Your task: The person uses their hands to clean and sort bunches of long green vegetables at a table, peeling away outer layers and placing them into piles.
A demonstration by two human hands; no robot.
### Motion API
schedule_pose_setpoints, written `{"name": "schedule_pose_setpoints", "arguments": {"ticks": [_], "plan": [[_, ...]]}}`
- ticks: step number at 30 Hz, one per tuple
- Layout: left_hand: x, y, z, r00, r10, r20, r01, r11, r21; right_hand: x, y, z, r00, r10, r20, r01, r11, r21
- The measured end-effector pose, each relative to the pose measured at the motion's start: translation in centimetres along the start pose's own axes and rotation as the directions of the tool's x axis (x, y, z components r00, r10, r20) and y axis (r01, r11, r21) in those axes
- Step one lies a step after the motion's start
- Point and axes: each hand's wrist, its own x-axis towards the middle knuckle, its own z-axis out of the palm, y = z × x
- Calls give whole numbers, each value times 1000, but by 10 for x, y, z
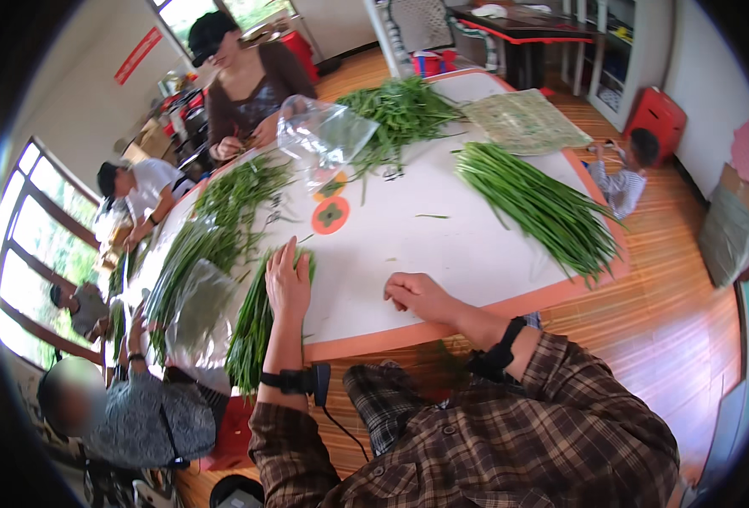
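My left hand (pixel 288 280) lies flat on a bundle of long green leaves (pixel 253 333), which look like garlic chives, at the table's near left. Its fingers are stretched out and the thumb stands apart. Over the bare white tabletop (pixel 374 254), my right hand (pixel 422 296) is loosely curled, with nothing seen in it. Below my right forearm, a blurred dark green clump (pixel 441 362) shows between the table edge and my lap. Farther right, a large neat bundle of the same leaves (pixel 533 206) lies slantwise, its pale ends pointing away from me.
Loose greens (pixel 244 190) line the left side, with a clear plastic bag (pixel 203 314) beside them. Another plastic bag (pixel 323 136) and a leafy pile (pixel 400 111) lie at the back, near a woven mat (pixel 523 120). Several people sit around the left; a child (pixel 625 171) is at the right.
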Motion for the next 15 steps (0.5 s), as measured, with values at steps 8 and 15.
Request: {"name": "schedule_pose_setpoints", "arguments": {"ticks": [8,15], "plan": [[-23,105,58,908,-254,334,417,469,-779,-4,-3,-4,999,-48,-23,50,995,92],[-48,99,80,882,-273,385,437,161,-885,-3,2,-1,995,-72,-73,74,996,38]]}}
